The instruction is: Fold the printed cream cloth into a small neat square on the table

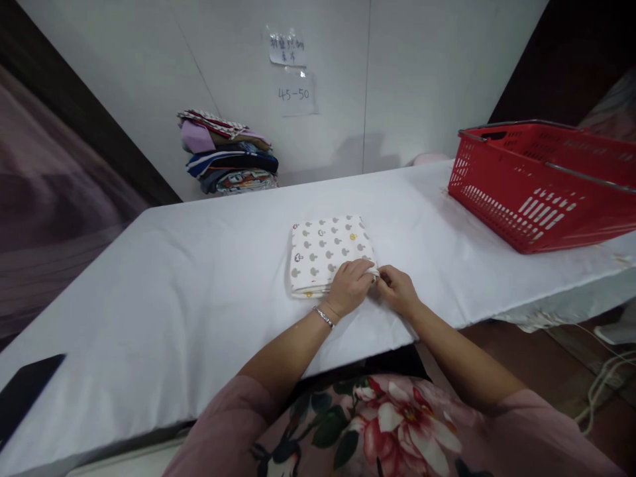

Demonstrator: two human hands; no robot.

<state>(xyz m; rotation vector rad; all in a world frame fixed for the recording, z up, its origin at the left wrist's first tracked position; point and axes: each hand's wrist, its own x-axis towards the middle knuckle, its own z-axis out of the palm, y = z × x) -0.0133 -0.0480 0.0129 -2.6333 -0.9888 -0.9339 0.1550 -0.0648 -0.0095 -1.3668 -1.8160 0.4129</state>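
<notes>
A folded white cloth printed with small grey mushroom shapes lies in the middle of the white table. My left hand, with a bracelet on its wrist, rests on the cloth's near right corner with fingers curled on the fabric. Just beside it, my right hand pinches the same corner at its edge. The two hands almost touch.
A red plastic basket stands at the table's right end. A stack of folded clothes sits at the back against the white wall. A dark flat object lies at the near left edge. Cables trail on the floor at right.
</notes>
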